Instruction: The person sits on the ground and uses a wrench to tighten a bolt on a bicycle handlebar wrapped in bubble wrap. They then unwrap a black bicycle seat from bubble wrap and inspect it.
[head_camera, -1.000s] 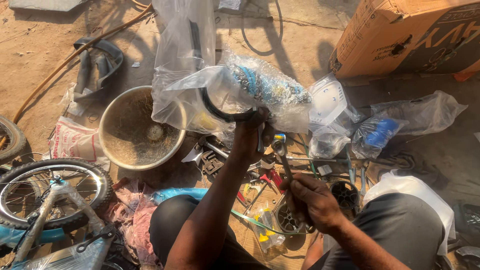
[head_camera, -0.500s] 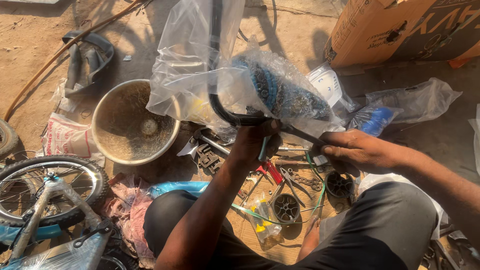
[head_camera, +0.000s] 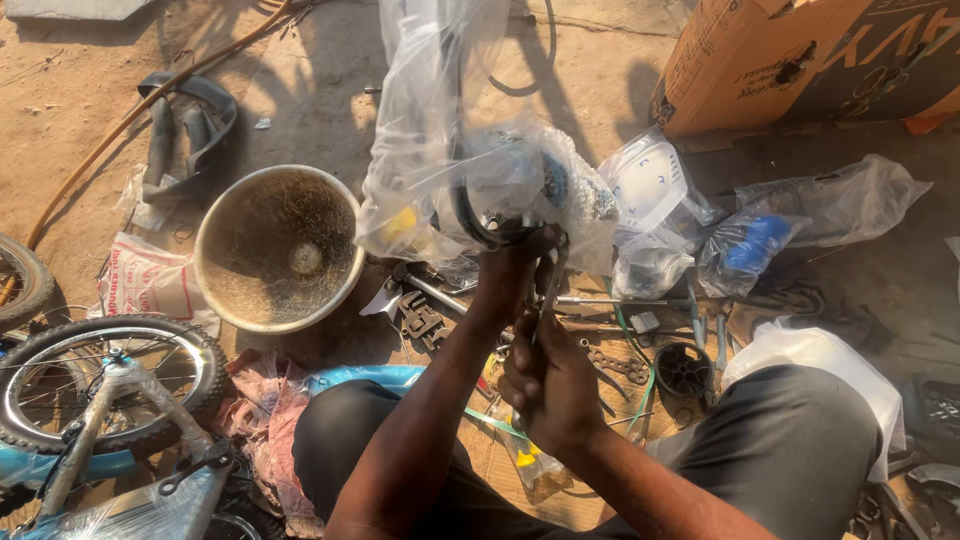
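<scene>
the left hand (head_camera: 515, 275) is raised in the middle of the view, fingers closed around the neck of a clear plastic bag (head_camera: 440, 150) that rises above it. inside the bag sits a black curved part (head_camera: 470, 215), with a yellow piece and a blue-speckled bundle also showing through the film. the right hand (head_camera: 550, 385) is just below the left hand, closed around a thin metal tool (head_camera: 545, 300) whose shaft runs up to the left hand's fingers; what its tip meets is hidden behind them.

taking the round dusty basin (head_camera: 278, 250) as the mark: the bag hangs just to the right of it, overlapping its rim. a bicycle wheel (head_camera: 100, 385) with a blue frame lies below and to the left of the basin. a black rubber tube (head_camera: 185, 130) lies above and to the left of it, on the sandy ground. a crumpled printed sack (head_camera: 145, 280) lies touching its left side. far to the right of the basin stand a cardboard box (head_camera: 780, 60) at the top and several smaller clear bags (head_camera: 760, 240) with white and blue parts beneath it. loose tools and metal parts (head_camera: 620, 340) are scattered on the ground right of the basin, between the person's knees, in dark trousers.
</scene>
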